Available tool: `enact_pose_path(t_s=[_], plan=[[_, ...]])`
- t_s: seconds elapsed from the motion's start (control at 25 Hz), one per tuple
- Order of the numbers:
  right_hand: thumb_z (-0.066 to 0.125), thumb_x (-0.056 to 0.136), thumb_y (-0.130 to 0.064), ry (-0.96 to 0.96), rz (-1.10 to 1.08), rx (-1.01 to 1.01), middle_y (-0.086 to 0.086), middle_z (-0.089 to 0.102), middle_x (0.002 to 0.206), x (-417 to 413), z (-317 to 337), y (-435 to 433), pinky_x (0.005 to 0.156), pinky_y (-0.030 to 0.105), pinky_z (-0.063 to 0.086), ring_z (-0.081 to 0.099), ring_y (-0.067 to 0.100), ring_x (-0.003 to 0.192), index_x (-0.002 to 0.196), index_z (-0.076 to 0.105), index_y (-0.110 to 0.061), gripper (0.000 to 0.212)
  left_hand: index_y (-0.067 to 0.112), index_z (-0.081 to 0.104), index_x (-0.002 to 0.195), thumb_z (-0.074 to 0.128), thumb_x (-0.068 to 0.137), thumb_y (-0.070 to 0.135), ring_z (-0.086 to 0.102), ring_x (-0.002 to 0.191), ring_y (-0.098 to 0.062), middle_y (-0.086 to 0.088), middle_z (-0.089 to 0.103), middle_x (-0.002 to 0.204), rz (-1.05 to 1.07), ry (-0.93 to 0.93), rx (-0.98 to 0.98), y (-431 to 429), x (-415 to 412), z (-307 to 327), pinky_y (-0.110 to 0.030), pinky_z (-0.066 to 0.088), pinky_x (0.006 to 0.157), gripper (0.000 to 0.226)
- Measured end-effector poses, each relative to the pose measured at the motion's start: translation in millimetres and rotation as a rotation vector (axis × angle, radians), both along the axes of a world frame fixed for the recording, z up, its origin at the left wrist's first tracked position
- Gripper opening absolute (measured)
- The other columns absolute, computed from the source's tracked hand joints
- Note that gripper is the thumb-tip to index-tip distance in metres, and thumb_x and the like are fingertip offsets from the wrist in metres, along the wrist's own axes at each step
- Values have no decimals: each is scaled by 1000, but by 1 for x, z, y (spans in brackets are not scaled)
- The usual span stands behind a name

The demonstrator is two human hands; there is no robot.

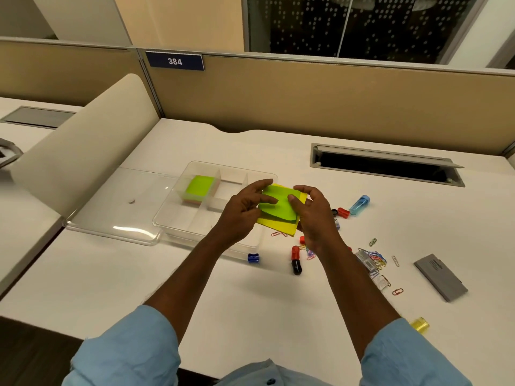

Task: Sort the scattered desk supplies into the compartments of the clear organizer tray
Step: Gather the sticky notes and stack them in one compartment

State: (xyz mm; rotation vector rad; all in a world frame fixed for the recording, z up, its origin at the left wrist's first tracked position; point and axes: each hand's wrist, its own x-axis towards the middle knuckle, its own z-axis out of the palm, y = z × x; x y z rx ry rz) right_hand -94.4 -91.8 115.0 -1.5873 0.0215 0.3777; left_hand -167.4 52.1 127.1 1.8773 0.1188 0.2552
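Both hands hold a small stack of sticky notes [278,215] above the right end of the clear organizer tray [172,218]; a green sheet lies on a yellow one. My left hand [245,210] grips the stack's left edge and my right hand [315,215] grips its right edge. A green-topped sticky note pad [199,188] sits in the tray's back left compartment. The other compartments that I can see look bare. My arms hide the tray's front right part.
The tray's clear lid [117,215] lies to its left. Right of the tray lie coloured paper clips [376,259], red and black caps [296,259], a blue sharpener [253,258], a blue tube [360,204], a grey case [440,277] and a yellow item [420,325]. An open cable slot [384,165] lies behind.
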Motion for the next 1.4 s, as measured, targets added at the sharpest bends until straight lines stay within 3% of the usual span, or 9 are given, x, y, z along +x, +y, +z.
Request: enact_pose_path(t_s=[0.12, 0.32, 0.48, 0.56, 0.64, 0.76, 0.92, 1.24, 1.4], plan=[[64, 89, -21, -141, 23, -138, 7, 58, 120, 1, -5, 10, 89, 44, 54, 58, 25, 106, 117, 55, -19, 29, 4, 65, 111, 44, 77, -8, 49, 123, -14, -7, 55, 133, 31, -9, -88, 15, -1, 3, -19, 46, 95, 41], [70, 85, -24, -203, 61, -130, 6, 64, 112, -5, -6, 27, 82, 40, 56, 63, 22, 98, 110, 59, -22, 27, 7, 71, 103, 75, 75, 7, 53, 69, -7, -3, 61, 92, 230, 43, 212, 38, 17, 5, -11, 45, 65, 28], [65, 88, -23, -89, -114, -9, 6, 64, 111, -5, -8, 38, 66, 31, 58, 62, 14, 92, 111, 60, -19, 24, 1, 72, 95, 73, 76, 3, 54, 57, -13, -5, 59, 67, 339, 148, -31, 51, 20, 0, -22, 51, 58, 20], [61, 91, -20, 43, -173, 137, 7, 61, 111, -7, -8, 46, 62, 25, 55, 63, 17, 94, 111, 59, -19, 20, 0, 72, 87, 71, 78, 3, 58, 59, -17, -6, 62, 65, 419, 183, -203, 51, 17, -6, -22, 53, 54, 9], [58, 93, -16, 154, -188, 245, 12, 60, 114, -11, -9, 57, 64, 28, 56, 62, 27, 100, 108, 59, -18, 16, 5, 72, 79, 71, 77, 5, 61, 67, -20, -7, 66, 70, 555, 199, -227, 51, 14, -13, -28, 54, 64, 2], [54, 95, -13, 204, -167, 269, 15, 59, 113, -18, -9, 74, 63, 30, 55, 60, 29, 97, 107, 57, -15, 13, 8, 73, 78, 73, 75, 9, 63, 79, -19, -3, 68, 76, 663, 189, -222, 59, 11, -18, -30, 50, 77, 3], [50, 98, -22, 222, -86, 272, 11, 61, 104, -15, -2, 103, 61, 28, 56, 62, 25, 88, 105, 56, -12, 13, 7, 71, 80, 73, 76, 6, 62, 81, -26, -5, 66, 73, 682, 203, -473, 83, 9, -20, -43, 55, 80, 5], [75, 79, -16, -21, 188, -70, 17, 63, 98, 12, 9, 173, 67, 36, 60, 67, 30, 85, 105, 59, -9, 31, 14, 67, 63, 67, 75, -7, 63, 84, -27, -7, 66, 75, 904, 102, -735, 137, 18, -23, -44, 53, 92, 24], [71, 79, -2, -179, 207, -225, 7, 56, 79, 35, 7, 208, 66, 36, 60, 62, 23, 70, 101, 64, -6, 24, 5, 71, 81, 67, 76, -6, 62, 87, -23, -12, 68, 88, 884, 73, -677, 165, 28, -25, -37, 52, 87, 12]])
